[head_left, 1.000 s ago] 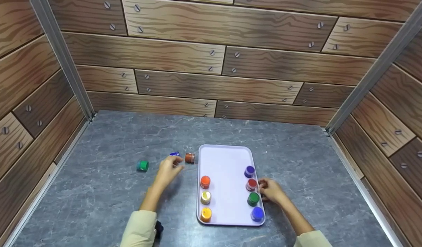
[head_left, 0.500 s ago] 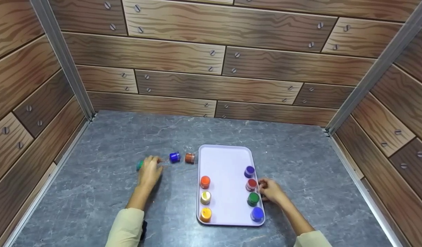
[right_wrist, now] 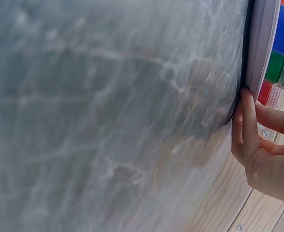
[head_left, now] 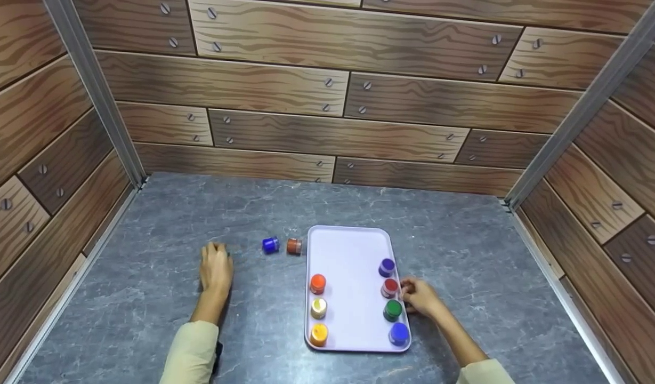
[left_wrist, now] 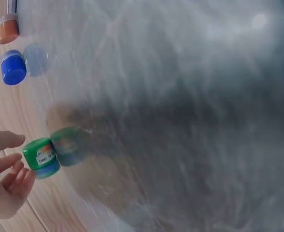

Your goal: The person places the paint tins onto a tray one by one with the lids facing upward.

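Grey marbled table: bearing everything; walled in by wood-grain panels left, far and right.

Lilac tray: lying right of centre; right hand is resting straight fingers against its right rim, curling round nothing; three jars are standing down the tray's left side, orange, cream-lidded, yellow; four down the right, purple, red, green, blue.

Left hand: lying well left of the tray, fingers loosely open; fingertips are just meeting the green paint jar, not yet closing on it.

Green paint jar: lying on its side beyond the left hand, hidden in the head view; likely light, rigid, smooth plastic, apt to roll; best pinched across lid and base.

Blue jar and brown jar: lying on their sides between hand and tray, near its far-left corner; both are sitting in the straight path tray-ward.
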`<state>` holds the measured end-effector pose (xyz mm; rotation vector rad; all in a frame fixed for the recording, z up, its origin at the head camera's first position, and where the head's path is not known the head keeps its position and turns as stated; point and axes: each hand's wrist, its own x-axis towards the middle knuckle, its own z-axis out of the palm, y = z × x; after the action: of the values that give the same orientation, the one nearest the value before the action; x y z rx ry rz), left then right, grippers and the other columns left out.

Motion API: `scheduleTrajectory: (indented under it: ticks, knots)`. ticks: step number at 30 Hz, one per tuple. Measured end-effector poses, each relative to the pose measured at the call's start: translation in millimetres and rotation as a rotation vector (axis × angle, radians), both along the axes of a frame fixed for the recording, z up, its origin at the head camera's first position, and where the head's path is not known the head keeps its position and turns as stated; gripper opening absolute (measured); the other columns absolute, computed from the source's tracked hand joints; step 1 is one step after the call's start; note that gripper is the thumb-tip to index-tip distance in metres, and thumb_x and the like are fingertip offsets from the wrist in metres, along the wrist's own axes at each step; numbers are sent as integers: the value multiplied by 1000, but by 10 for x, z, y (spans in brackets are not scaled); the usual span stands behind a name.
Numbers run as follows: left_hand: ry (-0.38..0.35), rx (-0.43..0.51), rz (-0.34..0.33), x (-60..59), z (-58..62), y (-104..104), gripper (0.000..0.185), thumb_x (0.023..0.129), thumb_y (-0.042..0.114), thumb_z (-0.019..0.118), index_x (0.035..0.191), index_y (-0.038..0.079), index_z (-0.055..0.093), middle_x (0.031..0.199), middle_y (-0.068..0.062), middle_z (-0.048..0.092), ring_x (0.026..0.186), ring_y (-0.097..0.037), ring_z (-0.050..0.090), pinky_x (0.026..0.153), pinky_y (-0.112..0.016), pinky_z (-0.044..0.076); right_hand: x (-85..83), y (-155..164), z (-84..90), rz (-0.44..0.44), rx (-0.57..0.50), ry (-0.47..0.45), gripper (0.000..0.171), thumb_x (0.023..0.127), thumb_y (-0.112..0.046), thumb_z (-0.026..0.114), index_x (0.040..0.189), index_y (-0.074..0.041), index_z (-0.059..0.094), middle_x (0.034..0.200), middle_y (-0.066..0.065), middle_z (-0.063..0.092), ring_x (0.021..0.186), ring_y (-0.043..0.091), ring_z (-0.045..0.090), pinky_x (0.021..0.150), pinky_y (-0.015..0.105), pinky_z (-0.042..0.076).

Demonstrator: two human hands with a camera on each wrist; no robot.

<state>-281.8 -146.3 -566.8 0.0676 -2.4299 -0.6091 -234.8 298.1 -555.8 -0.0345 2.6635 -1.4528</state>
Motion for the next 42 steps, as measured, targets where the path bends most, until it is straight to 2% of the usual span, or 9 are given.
scheduleTrajectory:
  ticks: [5,10,15,18,23,27,32,38,42]
  knots:
    - [9,-7,3,11,-8,-5,19,71,-12,62,90,-14,61,90,-26,51,86,-40,48,70,-47,48,-12,8,-8,-5,4,15,25,75,15,51,100,14,52,73,5,53,65,16,50,50,34,53]
    - [-34,57,-8,-1,10,1,13,73,-6,64,84,-12,61,90,-23,51,86,-39,47,75,-47,45,-13,23,-7,16,6,43,24,75,15,52,99,15,52,71,4,54,63,15,50,49,33,52]
    - [-88,131,44,-54,42,2,16,75,0,68,86,-8,60,88,-22,53,86,-38,48,76,-46,44,-8,27,5,23,0,26,26,75,15,52,101,17,51,72,5,53,64,15,50,49,33,53]
    - [-161,240,102,-89,69,-16,24,77,1,69,95,-8,57,96,-24,51,94,-40,48,80,-46,43,-2,21,13,17,-15,0,27,75,15,50,102,17,49,74,5,53,65,15,50,51,34,53]
    - [-314,528,185,-112,121,-84,33,82,6,65,107,-11,50,108,-29,44,104,-44,42,88,-51,37,6,11,10,24,-15,-2,27,75,15,51,102,17,49,75,4,52,66,16,51,51,35,53]
    - [-401,631,197,-87,154,-146,39,83,15,64,107,-13,50,109,-33,46,105,-46,43,91,-51,34,7,8,5,25,-12,4,27,75,15,52,102,18,49,74,4,52,66,16,51,51,35,53]
    - [-456,660,185,-62,165,-185,43,83,22,64,105,-12,51,106,-30,52,101,-44,48,88,-49,38,7,11,6,17,-9,-2,25,77,15,52,101,17,50,74,8,53,64,15,50,50,33,53]
    - [-524,630,159,-72,199,-209,43,83,24,63,100,-14,54,101,-29,57,94,-42,53,81,-47,42,2,9,-2,24,-12,6,25,76,15,51,101,17,50,74,8,53,64,16,50,50,34,53]
    - [-554,598,144,-84,240,-217,32,82,23,65,69,-5,54,66,-15,53,64,-28,49,60,-36,42,3,8,-7,19,-14,4,26,76,16,51,101,17,50,74,7,53,65,16,50,51,35,53]
